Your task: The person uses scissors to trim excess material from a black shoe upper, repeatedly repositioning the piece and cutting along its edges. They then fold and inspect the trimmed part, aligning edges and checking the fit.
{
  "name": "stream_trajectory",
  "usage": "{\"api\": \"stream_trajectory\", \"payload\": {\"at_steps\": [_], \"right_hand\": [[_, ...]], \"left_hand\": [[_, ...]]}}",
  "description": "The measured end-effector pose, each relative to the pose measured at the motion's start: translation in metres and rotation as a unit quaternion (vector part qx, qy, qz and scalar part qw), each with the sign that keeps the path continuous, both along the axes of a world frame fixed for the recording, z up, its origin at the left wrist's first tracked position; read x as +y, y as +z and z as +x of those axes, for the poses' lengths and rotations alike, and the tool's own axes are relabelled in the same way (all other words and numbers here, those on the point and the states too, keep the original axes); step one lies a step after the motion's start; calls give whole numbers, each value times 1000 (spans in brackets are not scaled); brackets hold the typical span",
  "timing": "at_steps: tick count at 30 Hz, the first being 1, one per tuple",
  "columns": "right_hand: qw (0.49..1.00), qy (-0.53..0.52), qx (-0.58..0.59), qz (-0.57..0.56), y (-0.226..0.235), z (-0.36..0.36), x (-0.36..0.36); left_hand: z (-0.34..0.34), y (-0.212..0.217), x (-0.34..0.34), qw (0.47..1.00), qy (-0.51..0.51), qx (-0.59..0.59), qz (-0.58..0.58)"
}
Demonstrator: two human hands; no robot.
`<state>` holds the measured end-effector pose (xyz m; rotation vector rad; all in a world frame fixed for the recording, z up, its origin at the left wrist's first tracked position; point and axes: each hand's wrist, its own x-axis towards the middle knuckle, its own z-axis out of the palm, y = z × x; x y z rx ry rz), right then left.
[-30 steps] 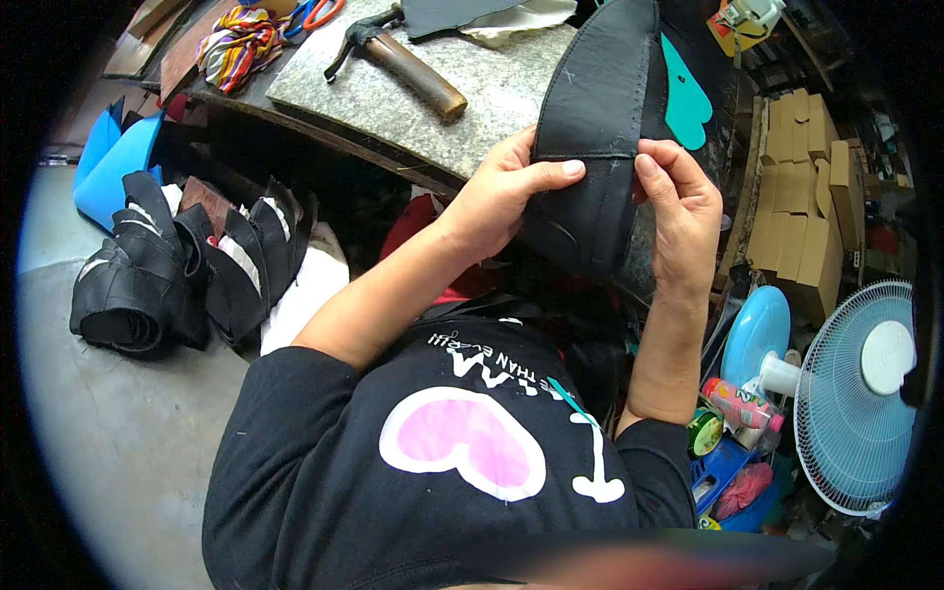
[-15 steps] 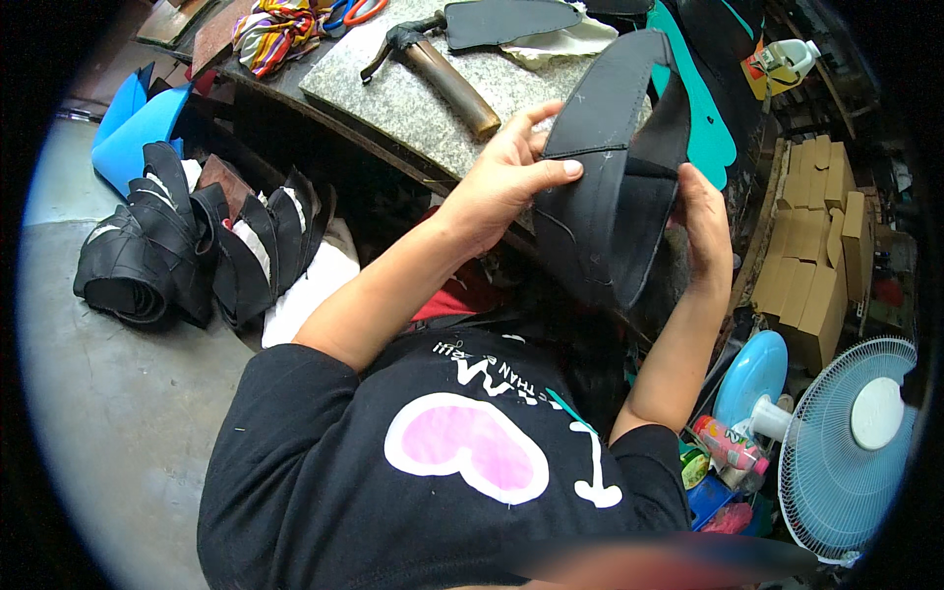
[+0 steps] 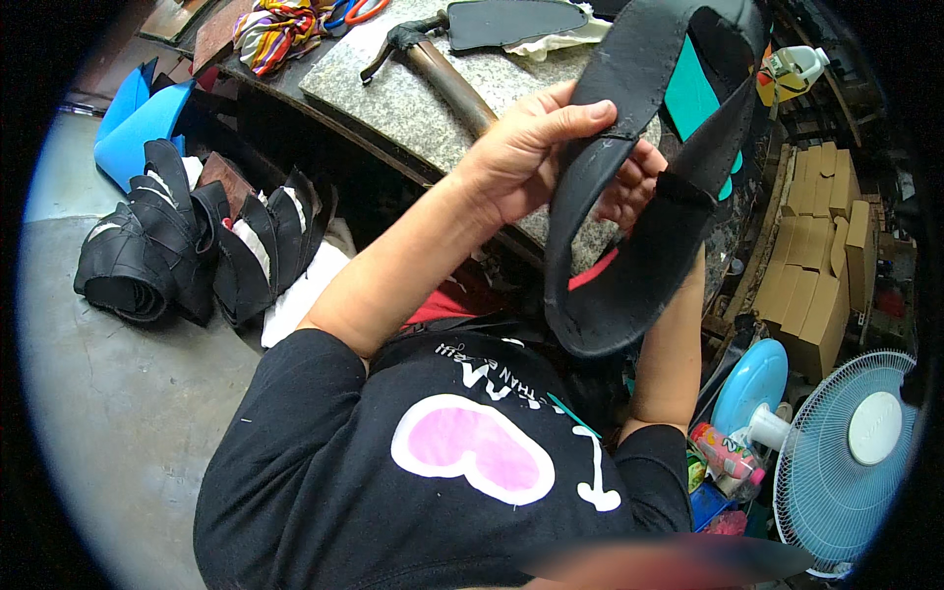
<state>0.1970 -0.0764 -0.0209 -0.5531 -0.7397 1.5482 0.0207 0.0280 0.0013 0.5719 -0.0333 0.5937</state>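
A black shoe upper [image 3: 629,295], stitched into an open loop, is held up over the bench edge, its hollow inside showing. My left hand [image 3: 526,147] grips its left wall by a seam, thumb on top and fingers behind. My right hand [image 3: 631,187] is behind the upper, mostly hidden by its right wall. Its curled fingers show through the opening, near that left seam. Beyond my left hand, a hammer [image 3: 442,79] with a wooden handle lies on the speckled stone slab [image 3: 349,84].
Past the hammer lies a flat black sole-shaped piece [image 3: 511,22]. On the left are bundled black uppers [image 3: 147,256] and a blue sheet [image 3: 138,128]. A fan [image 3: 846,462] and cardboard boxes [image 3: 811,256] stand at the right. A teal sheet [image 3: 691,98] shows through the loop.
The upper has been turned and opened out, so its inside now faces me, and it sits nearer. My right hand has moved from its right edge to behind it, fingers in the opening.
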Motion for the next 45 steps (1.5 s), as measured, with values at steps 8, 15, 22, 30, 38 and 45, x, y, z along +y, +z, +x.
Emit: {"api": "stream_trajectory", "payload": {"at_steps": [8,15,22,30,38,45], "right_hand": [[945,-258,-203,-12,5,14,-5],[914,-319,-237,-77,4,6,-5],[890,-346,-278,-105,-1,1,-5],[881,-368,-272,-119,-5,5,-5],[860,-402,-309,-64,-2,1,-2],[837,-416,-353,-41,-1,1,-5]], "left_hand": [[0,-32,2,958,227,153,85],[9,-50,0,915,294,223,163],[19,-50,-9,890,383,199,148],[7,-48,-7,855,332,288,275],[3,-43,-9,843,307,318,307],[13,-44,-10,834,330,317,309]]}}
